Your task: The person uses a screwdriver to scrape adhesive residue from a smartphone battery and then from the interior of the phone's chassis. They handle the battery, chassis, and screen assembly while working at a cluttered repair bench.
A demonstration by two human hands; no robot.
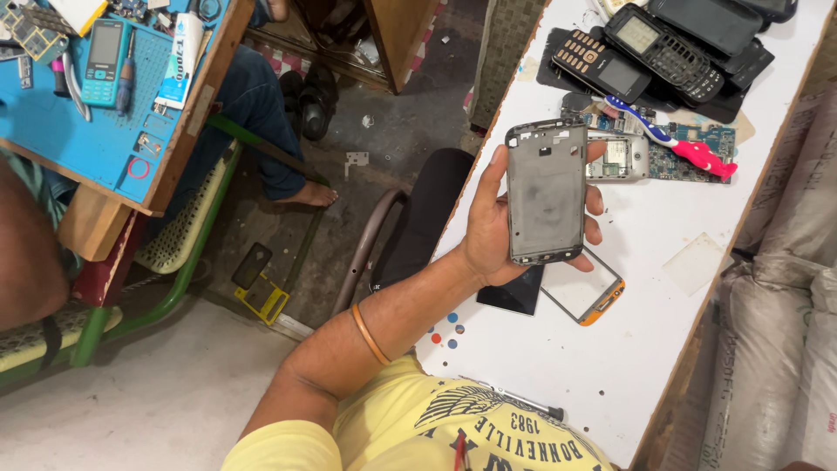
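Note:
My left hand (pixel 485 234) holds up a grey phone frame (pixel 547 192), a bare smartphone chassis with no screen. My thumb lies along its left edge and my fingertips curl round its right edge. An orange bangle sits on that forearm. The frame hovers over the left part of a white table (pixel 663 305). Just below it on the table lie a dark phone panel (pixel 514 295) and a glass touch panel with an orange corner (pixel 586 292). My right hand is not in view.
Old keypad phones (pixel 649 48) are piled at the table's far end, with a toothbrush (pixel 676 144) and circuit boards. Sacks (pixel 785 305) line the right side. A black chair (pixel 418 218) stands left of the table. Another person's leg (pixel 261 122) sits by a blue workbench (pixel 96 105).

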